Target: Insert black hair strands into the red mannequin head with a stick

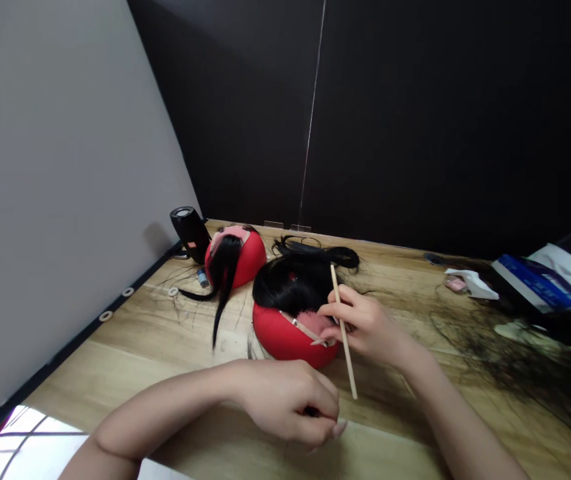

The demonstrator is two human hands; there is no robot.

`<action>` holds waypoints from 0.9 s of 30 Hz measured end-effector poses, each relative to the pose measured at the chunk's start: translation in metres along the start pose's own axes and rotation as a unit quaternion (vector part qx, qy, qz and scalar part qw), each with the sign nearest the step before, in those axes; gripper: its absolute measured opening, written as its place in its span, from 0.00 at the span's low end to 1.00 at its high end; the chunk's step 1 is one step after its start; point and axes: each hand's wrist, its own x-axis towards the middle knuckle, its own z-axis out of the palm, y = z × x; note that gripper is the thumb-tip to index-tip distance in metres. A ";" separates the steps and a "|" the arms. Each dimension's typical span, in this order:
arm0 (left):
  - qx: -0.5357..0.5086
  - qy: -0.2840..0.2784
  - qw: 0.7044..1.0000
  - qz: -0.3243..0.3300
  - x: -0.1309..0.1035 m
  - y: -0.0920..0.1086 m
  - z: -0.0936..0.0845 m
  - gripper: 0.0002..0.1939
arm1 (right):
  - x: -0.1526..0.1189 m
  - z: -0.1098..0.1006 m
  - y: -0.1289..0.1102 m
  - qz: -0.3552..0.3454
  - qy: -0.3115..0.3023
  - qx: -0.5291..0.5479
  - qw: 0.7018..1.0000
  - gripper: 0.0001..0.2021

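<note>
A red dome-shaped form (285, 333) lies on the wooden table, with black hair (290, 283) over its top and a pink patch on its front right. My right hand (360, 320) holds a thin wooden stick (348, 353) slanting downward, its fingers at the pink patch. Below and in front of the form is my left hand (298, 403), its fingers curled together; what they hold, if anything, is hidden.
Behind on the left, a second red form (250, 257) with a black hair strand stands near a black cylindrical speaker (190, 233). Loose hair (495, 353), white tissue (475, 283) and a blue package (540, 283) lie on the right.
</note>
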 end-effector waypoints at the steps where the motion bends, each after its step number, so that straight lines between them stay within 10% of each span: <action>1: 0.001 0.000 1.000 0.001 0.000 0.000 0.000 0.15 | 0.000 0.002 0.001 -0.002 -0.010 -0.006 1.000 0.08; 12: 0.003 -0.002 1.000 0.000 0.001 -0.001 -0.001 0.15 | 0.001 0.031 0.021 0.036 0.081 0.094 0.992 0.20; 27: -0.007 -0.002 1.000 -0.013 0.000 -0.005 0.000 0.14 | 0.007 0.054 0.005 -0.006 0.223 0.123 0.967 0.07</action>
